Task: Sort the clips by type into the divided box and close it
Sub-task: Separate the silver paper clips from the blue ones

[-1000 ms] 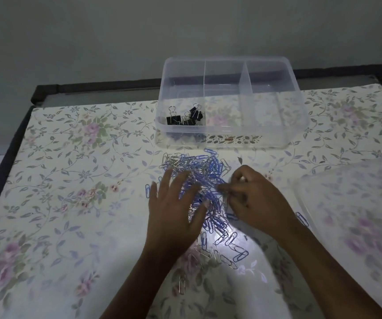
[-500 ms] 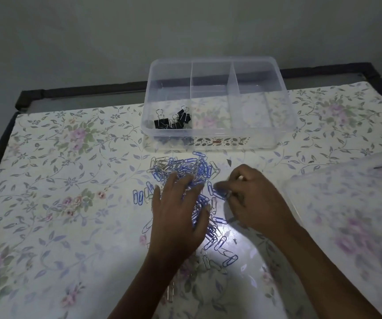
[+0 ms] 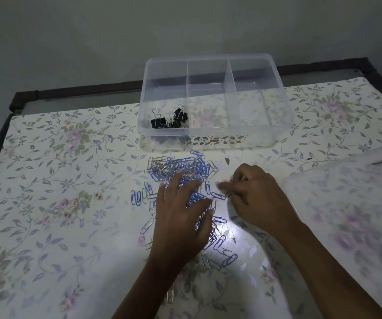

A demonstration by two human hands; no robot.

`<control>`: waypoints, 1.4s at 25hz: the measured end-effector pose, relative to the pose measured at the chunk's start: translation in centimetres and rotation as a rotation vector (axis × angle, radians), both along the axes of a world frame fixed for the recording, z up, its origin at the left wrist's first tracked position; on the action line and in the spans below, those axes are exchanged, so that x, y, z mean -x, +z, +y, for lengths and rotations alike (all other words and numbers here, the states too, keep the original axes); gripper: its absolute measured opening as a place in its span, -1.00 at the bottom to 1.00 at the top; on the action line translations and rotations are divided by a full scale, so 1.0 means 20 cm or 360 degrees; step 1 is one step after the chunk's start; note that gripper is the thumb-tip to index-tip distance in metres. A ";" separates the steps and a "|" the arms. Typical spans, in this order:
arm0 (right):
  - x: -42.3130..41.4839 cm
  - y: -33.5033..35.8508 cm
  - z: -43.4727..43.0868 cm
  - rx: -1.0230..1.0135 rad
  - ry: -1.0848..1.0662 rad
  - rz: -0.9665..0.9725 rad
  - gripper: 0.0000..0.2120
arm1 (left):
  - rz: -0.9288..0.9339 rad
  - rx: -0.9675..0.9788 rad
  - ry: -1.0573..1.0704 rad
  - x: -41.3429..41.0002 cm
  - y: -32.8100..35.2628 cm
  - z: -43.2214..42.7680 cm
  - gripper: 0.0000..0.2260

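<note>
A pile of blue and silver paper clips [image 3: 180, 168] lies on the table in front of a clear divided box [image 3: 215, 143]. The box stands open with three compartments; several black binder clips [image 3: 169, 120] sit in the left one, and the other two look empty. My left hand [image 3: 180, 217] lies flat, fingers spread, on the near part of the pile. My right hand [image 3: 254, 196] is just right of the pile, fingers curled and pinching at paper clips; what it holds is blurred.
The box's clear lid [image 3: 351, 215] lies flat on the table at the right. The floral tablecloth [image 3: 58, 203] covers the table, whose dark frame [image 3: 24, 97] runs along the back and left edges. Loose paper clips [image 3: 229, 259] are scattered toward me.
My view has shifted so the box and pile sit further left than a second ago. My left hand has slid back toward me over the pile, spreading clips; my right hand keeps picking at its edge.
</note>
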State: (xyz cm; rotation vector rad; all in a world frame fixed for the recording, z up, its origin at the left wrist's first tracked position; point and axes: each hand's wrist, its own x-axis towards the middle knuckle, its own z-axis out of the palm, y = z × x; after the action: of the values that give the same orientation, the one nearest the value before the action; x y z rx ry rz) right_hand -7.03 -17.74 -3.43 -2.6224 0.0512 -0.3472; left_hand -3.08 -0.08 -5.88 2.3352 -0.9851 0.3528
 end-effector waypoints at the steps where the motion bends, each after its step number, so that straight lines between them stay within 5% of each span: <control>1: 0.00 0.00 -0.02 -0.0008 -0.0093 -0.0022 -0.68 | 0.0003 -0.0006 0.0003 0.00 0.00 0.00 -0.81; 16: 0.00 0.02 0.00 0.0030 0.0091 0.0020 -0.58 | 0.0049 0.0142 -0.0136 -0.01 -0.01 0.00 -0.85; 24: 0.00 0.02 -0.01 0.0093 -0.0009 -0.0009 -0.57 | 0.0027 -0.0354 -0.0127 0.05 -0.03 -0.02 -0.65; 31: 0.00 0.02 0.03 0.0116 -0.0030 -0.0015 -0.57 | 0.0104 0.0081 -0.0150 0.01 0.03 -0.01 -0.81; 35: -0.01 0.00 0.07 0.0169 0.0096 0.0002 -0.62 | 0.0072 -0.0026 0.0121 -0.04 0.01 0.02 -0.73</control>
State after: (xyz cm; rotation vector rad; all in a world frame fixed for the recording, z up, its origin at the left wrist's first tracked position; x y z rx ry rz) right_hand -6.76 -16.43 -3.48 -2.7226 -0.0473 -0.3362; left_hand -2.32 0.42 -5.63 2.3893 -0.8828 0.3212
